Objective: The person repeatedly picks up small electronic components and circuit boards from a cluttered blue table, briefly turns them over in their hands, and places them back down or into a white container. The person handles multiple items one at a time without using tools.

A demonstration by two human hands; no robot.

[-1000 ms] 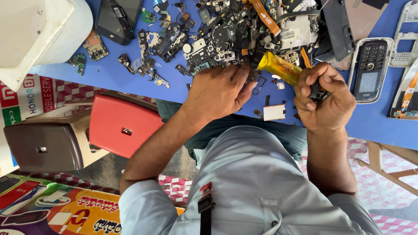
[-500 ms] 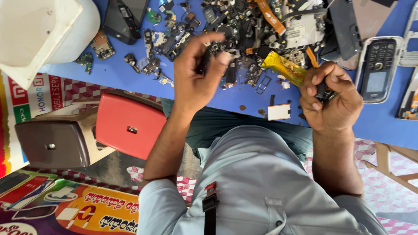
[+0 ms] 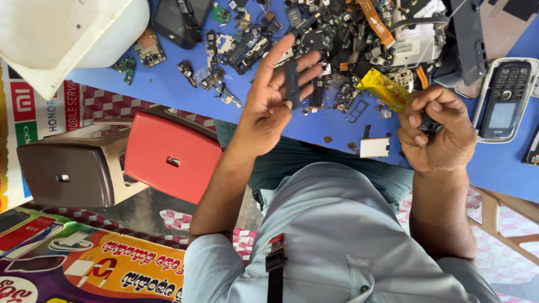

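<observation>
Blue table (image 3: pixel 168 90) strewn with phone parts (image 3: pixel 337 39); left hand (image 3: pixel 269 101) pinches a dark strip (image 3: pixel 292 84), right hand (image 3: pixel 438 132) grips a small dark part (image 3: pixel 429 122).

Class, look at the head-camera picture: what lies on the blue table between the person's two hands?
In the head view, between the left hand and the right hand lie loose phone parts, a yellow packet and a small white block on the blue table.

Bright, even daylight fills the scene, strongest on the white plastic tub (image 3: pixel 67 33) at the far left, which is nearly washed out. The blue counter (image 3: pixel 168 90) shows only soft, short shadows under the scattered parts. Focus is sharp in the middle; the raised left hand (image 3: pixel 275 95) is slightly motion-blurred, and the edges bend a little.
</observation>
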